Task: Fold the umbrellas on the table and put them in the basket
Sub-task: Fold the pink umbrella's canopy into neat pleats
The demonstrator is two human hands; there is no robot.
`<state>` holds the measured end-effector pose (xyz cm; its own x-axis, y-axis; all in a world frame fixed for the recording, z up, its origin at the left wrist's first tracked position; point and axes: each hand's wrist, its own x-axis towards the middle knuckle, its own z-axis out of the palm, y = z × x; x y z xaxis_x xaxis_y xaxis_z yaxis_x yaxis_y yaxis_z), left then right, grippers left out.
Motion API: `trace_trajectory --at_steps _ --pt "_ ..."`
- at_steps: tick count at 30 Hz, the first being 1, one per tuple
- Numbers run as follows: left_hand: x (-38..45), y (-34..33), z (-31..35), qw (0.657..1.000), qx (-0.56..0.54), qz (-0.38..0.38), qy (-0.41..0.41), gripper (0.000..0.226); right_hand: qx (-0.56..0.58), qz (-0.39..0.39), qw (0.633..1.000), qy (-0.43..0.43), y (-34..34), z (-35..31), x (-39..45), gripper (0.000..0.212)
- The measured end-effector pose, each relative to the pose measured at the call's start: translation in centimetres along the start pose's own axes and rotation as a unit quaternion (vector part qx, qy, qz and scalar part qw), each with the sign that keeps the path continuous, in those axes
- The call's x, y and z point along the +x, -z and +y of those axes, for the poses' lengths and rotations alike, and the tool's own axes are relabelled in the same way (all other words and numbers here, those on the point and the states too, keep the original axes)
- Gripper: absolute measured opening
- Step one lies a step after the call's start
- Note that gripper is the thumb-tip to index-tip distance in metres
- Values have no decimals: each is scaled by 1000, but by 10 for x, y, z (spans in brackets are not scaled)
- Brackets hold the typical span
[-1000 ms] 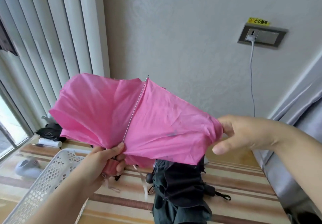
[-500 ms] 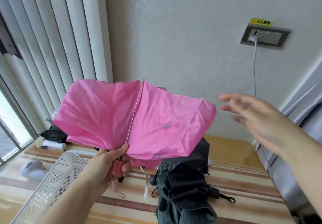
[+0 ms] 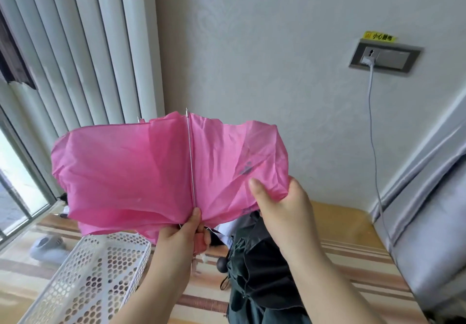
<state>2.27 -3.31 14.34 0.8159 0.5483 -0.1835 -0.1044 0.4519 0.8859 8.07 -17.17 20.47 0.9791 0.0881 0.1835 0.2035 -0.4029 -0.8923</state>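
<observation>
Head view: the left hand (image 3: pixel 185 233) is gripping the handle of the pink umbrella (image 3: pixel 141 172), holding it raised above the table (image 3: pixel 353 255) with its canopy spread. The right hand (image 3: pixel 282 207) is pinching the canopy's right edge. A dark umbrella (image 3: pixel 257 273) is lying on the table, beside the white basket (image 3: pixel 100 273).

A striped surface (image 3: pixel 353 255) in tan and brown bands is seen below. A white perforated basket (image 3: pixel 95 273) is set on it at the left, and a dark folded umbrella (image 3: pixel 254 268) is laid just right of the basket, partly hidden.
</observation>
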Motion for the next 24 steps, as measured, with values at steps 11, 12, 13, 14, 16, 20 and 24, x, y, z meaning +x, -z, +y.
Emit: trace_trajectory --at_steps 11,12,13,14,16,20,24 --pt "5 -2 11 992 -72 -78 60 26 504 -121 855 -18 -5 9 -9 20" --pt "4 -3 11 991 -79 -82 65 29 518 -159 840 -28 -6 5 -12 34" --pt "3 -3 11 990 -85 -84 68 29 519 -193 832 -33 -8 6 -14 55" --pt "2 -3 10 990 -89 -87 68 28 514 -215 830 -35 -11 5 -17 73" --pt "0 -4 8 990 -80 -96 65 24 470 -225 854 -11 -21 5 -22 69" --pt "4 -3 3 993 -47 -60 86 30 270 -111 955 60 -35 2 -29 19" --pt "-1 -5 4 990 -59 -33 122 22 238 -239 934 114 -33 -9 -42 57"
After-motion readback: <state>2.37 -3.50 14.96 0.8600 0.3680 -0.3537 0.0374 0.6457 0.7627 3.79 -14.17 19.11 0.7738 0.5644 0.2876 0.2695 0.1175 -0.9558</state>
